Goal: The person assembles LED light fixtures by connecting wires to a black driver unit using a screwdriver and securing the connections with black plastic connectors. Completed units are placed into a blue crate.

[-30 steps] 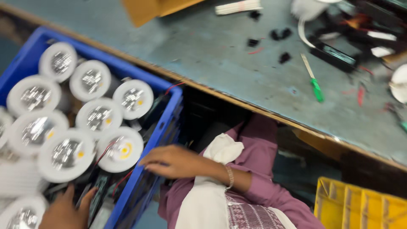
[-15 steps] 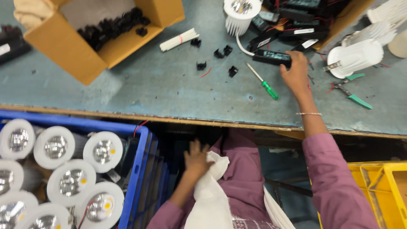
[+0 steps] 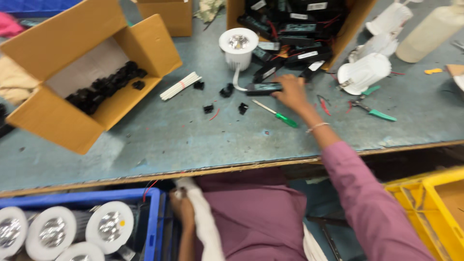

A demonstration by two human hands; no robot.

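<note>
A: What is the right hand (image 3: 292, 92) doing?

B: It reaches far out over the grey tabletop (image 3: 145, 135). Its fingers curl down on one end of a long flat black box with a pale label (image 3: 263, 88). It looks like a grip on the box, but I cannot tell how tight it is. The box lies flat on the tabletop.

A: Is the box joined to anything?

B: A white wire runs from it up to a round white lamp with a shiny middle (image 3: 238, 47). The lamp stands just behind the box.

A: And the left hand (image 3: 181, 208)?

B: It is low down, near the lap, beside a white cloth (image 3: 205, 227) and the blue plastic crate (image 3: 155, 212). I cannot tell if it is open or closed.

A: What else is close by?

B: A small screwdriver with a green handle (image 3: 278, 114) lies just beside the right hand. Little black clips (image 3: 227, 90) lie near the box. A brown cardboard box (image 3: 295, 29) behind holds more black boxes.

A: How much is done?

B: Some finished-looking white lamps (image 3: 50, 232) sit in the blue crate. I think this lamp and box are not packed yet
</note>
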